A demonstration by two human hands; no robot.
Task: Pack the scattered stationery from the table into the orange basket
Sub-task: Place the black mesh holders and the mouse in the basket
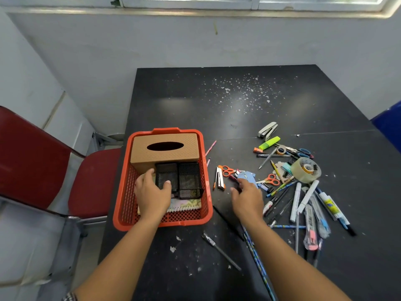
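Observation:
The orange basket [123, 200] stands at the table's left edge. Inside it are a tan tissue box [165, 155], a black mesh organizer [188, 181] and a spiral notebook [186, 206]. My left hand [152, 196] is inside the basket, with fingers and thumb round the organizer's left compartment. My right hand [247, 198] hovers over the table beside a light blue mouse [247, 178], fingers relaxed, holding nothing that I can see. Scattered to the right lie orange scissors [226, 170], a tape roll [306, 170], a green highlighter [269, 142], a stapler [268, 129] and several pens and markers.
A red chair [43, 161] stands left of the black table [217, 105], close to the basket. A wall runs along the far side. Loose pens [221, 252] lie near the front between my arms. A blue object [388, 122] sits at the right edge.

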